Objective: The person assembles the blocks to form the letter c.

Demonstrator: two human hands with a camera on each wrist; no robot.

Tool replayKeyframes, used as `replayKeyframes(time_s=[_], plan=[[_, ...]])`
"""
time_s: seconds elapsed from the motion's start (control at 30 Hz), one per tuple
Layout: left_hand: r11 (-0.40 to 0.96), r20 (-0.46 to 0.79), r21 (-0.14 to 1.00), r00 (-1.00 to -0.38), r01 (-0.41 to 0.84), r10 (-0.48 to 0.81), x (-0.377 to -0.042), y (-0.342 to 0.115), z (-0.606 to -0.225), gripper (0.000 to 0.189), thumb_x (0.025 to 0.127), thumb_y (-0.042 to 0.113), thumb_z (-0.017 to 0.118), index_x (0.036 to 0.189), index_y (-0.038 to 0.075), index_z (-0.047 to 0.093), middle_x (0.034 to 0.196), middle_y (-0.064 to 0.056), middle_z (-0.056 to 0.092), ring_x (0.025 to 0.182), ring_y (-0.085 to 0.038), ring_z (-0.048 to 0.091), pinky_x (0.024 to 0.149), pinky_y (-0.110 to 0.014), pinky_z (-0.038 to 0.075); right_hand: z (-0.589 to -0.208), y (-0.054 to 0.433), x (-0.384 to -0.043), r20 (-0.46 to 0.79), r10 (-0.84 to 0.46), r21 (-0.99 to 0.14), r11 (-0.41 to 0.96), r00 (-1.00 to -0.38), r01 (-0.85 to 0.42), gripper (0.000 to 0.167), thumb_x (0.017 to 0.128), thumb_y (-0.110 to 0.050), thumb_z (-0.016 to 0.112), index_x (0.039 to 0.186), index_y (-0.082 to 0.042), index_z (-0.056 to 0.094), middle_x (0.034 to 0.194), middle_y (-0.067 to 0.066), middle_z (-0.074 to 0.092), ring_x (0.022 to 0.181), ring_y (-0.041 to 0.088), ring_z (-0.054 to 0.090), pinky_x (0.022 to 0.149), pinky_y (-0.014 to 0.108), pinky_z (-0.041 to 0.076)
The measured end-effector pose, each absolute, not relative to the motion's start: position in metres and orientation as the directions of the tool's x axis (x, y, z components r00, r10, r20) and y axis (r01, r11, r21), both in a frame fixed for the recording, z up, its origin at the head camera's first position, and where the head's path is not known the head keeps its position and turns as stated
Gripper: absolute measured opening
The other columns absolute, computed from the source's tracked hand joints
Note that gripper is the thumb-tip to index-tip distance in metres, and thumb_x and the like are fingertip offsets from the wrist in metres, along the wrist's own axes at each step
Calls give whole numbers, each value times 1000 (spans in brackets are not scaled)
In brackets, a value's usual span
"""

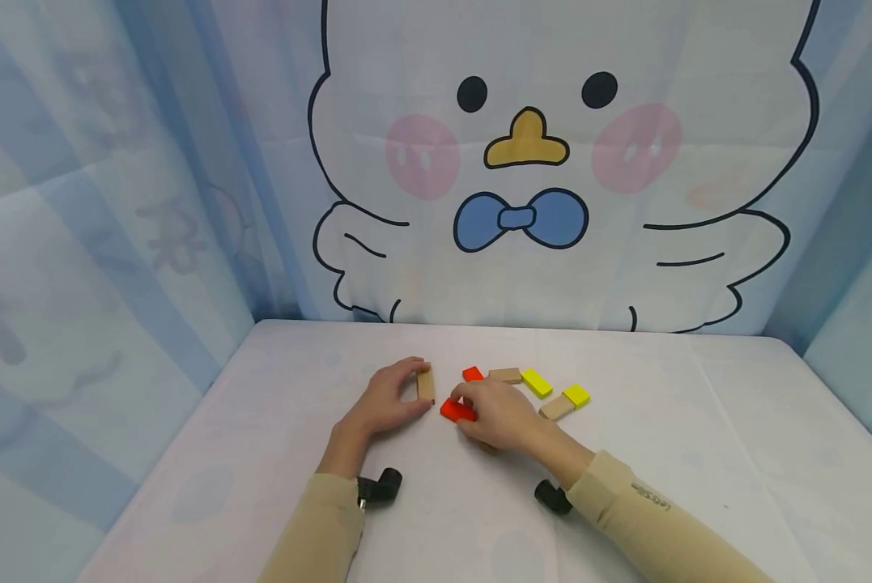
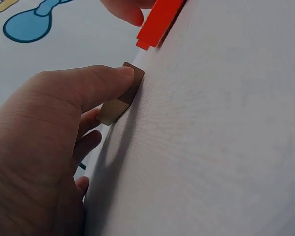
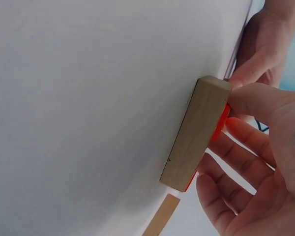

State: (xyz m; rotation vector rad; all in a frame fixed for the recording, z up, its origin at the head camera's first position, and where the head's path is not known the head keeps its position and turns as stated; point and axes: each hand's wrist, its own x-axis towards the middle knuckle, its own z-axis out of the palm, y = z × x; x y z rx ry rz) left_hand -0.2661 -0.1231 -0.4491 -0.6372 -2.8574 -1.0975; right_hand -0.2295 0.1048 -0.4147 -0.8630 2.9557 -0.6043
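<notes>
My left hand [image 1: 386, 398] holds a plain wooden block [image 1: 425, 384] between thumb and fingertips, at the left of the group. The left wrist view shows the thumb pressed on one end of this wooden block [image 2: 120, 101], low against the white surface. To its right, my right hand [image 1: 499, 414] pinches a red block [image 1: 456, 410] between thumb and index finger. In the right wrist view, another wooden block [image 3: 196, 132] lies in front of the red block [image 3: 221, 123] and partly hides it; the other fingers of the right hand [image 3: 265, 152] are loosely bent.
Behind the right hand lie a second red block [image 1: 472, 373], a wooden block [image 1: 504, 375] and a yellow block [image 1: 536, 383]. Farther right, another wooden block [image 1: 555, 407] touches a yellow block [image 1: 577, 395]. A patterned curtain [image 1: 523, 275] hangs behind the white table [image 1: 698, 453].
</notes>
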Motion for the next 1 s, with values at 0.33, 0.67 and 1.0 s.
replayKeyframes(time_s=[0.33,0.67,1.0], plan=[[654,164,649,-911,388,378,-265,-123,-448,52,87,24,75,136,14,60,146,-7,53,135,-29,45,116,-51,30,-407,111,-228,91,-481,-352,804,-872,-480,33,87,-21,79,118,-15,71,92,-4,66,79,13,54,67,25,51],[633,126,688,-918,354,377,-260,-121,-444,52,89,23,75,138,15,60,150,-5,50,140,-27,40,120,-49,21,-403,117,-225,99,-485,-358,797,-869,-486,29,85,-19,80,113,-16,71,90,-5,63,82,13,53,70,27,50],[641,125,668,-906,378,404,-256,-118,-438,53,90,24,75,139,12,59,150,-6,49,142,-24,39,122,-47,11,-407,123,-222,84,-523,-349,782,-848,-517,28,86,-17,80,112,-12,71,90,-5,64,80,12,54,72,29,51]])
